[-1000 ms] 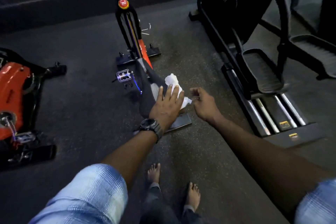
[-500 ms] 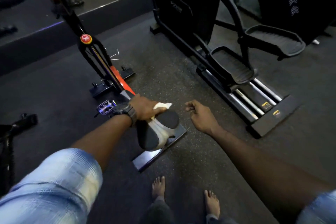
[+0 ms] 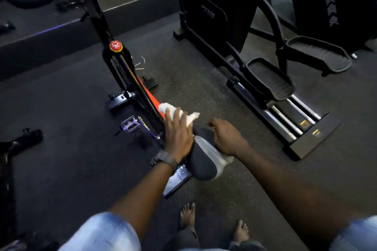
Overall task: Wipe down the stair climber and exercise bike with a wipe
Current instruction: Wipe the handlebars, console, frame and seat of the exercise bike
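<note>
The exercise bike (image 3: 130, 79) stands at centre with a black frame, an orange stripe and a red knob (image 3: 115, 46). Its black and grey saddle (image 3: 202, 163) points away from me. My left hand (image 3: 177, 136) lies flat with straight fingers and presses a white wipe (image 3: 169, 108) onto the saddle's nose. My right hand (image 3: 226, 138) sits on the saddle's right side with its fingers curled over the edge. The black stair climber (image 3: 265, 79) with two foot plates stands to the right, apart from both hands.
A metal pedal (image 3: 129, 124) sticks out left of the saddle. Part of another machine (image 3: 12, 149) shows at the left edge. A low dark ledge (image 3: 61, 32) runs along the back. My bare feet (image 3: 187, 216) stand on the dark speckled floor behind the bike's rear base bar (image 3: 177, 179).
My left hand has slid forward with the wipe from the saddle's middle to its nose. My right hand has come from the air onto the saddle's right side. The view has tilted up.
</note>
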The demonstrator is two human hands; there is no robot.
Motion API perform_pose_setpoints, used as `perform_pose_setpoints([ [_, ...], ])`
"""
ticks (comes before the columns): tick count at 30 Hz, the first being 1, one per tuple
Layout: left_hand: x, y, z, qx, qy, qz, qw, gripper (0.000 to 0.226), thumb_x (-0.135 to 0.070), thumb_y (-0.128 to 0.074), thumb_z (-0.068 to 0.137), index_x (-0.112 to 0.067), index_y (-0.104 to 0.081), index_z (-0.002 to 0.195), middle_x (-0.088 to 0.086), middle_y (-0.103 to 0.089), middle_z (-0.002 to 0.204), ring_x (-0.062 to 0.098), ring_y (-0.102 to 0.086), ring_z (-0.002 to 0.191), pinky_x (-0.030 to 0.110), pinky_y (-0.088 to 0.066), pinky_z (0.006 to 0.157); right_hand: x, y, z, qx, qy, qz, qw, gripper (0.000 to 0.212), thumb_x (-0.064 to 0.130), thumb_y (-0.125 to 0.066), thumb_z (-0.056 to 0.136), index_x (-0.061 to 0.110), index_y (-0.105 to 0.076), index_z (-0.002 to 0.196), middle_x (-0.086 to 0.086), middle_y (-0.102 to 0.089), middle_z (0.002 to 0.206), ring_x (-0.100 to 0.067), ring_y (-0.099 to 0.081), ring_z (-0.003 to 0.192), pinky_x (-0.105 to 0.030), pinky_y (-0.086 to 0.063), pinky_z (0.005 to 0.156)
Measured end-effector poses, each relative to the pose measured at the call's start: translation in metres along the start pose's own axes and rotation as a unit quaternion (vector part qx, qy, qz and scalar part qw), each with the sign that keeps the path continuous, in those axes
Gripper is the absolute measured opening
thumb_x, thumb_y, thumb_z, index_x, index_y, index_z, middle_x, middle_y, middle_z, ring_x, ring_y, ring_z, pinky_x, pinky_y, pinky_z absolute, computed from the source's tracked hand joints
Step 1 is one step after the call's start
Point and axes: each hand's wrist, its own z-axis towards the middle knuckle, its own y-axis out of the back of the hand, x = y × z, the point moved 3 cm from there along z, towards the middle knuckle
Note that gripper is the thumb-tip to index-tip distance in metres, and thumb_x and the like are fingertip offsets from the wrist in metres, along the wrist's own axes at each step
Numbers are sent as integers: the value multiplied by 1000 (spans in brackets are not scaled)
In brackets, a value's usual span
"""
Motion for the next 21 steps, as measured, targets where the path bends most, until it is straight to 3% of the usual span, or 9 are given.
perform_pose_setpoints([
  [2,-20,-11,-25,13,7,-11,1000,51,-33,-29,102,-7,-47,142,15,-37,155,40,-19,149,63,-12,117,-1,-1,5,8,3,-11,1000,30,10,-46,98,15,-58,125,-11,-64,121,-29,-59,113,-37,-46,92],
  [6,-52,-22,-67,13,9,-57,998,54,-39,-31,104,-16,-34,153,2,-18,165,25,-7,153,59,-14,119,-6,0,12,34,15,-21,999,29,15,-45,98,14,-59,123,-8,-65,125,-26,-61,113,-39,-49,93],
  [9,-69,-21,-91,12,6,-13,1000,55,-39,-32,103,-18,-32,154,1,-16,165,25,-6,153,58,-18,118,-13,-2,14,69,46,-40,996,20,19,-47,101,15,-62,115,-7,-67,117,-26,-62,106,-37,-49,85],
  [12,-88,-21,-109,19,16,28,999,57,-38,-35,103,-16,-30,154,3,-14,165,28,-5,153,57,-19,118,-18,0,10,66,82,-33,994,24,18,-49,101,15,-64,119,-5,-68,119,-23,-63,107,-31,-46,84],
  [15,-104,-22,-120,18,49,52,997,60,-32,-43,99,-14,-30,154,6,-16,165,31,-7,153,58,-20,118,-21,1,3,65,121,-21,990,27,18,-49,101,13,-64,123,-8,-68,119,-27,-62,108,-34,-46,84],
  [21,-110,-22,-113,21,83,67,994,57,-38,-34,97,-14,-44,148,8,-36,158,33,-27,148,57,-32,112,-51,6,-27,61,207,-12,976,37,9,-55,97,4,-58,133,-17,-62,129,-33,-56,120,-32,-37,100],
])
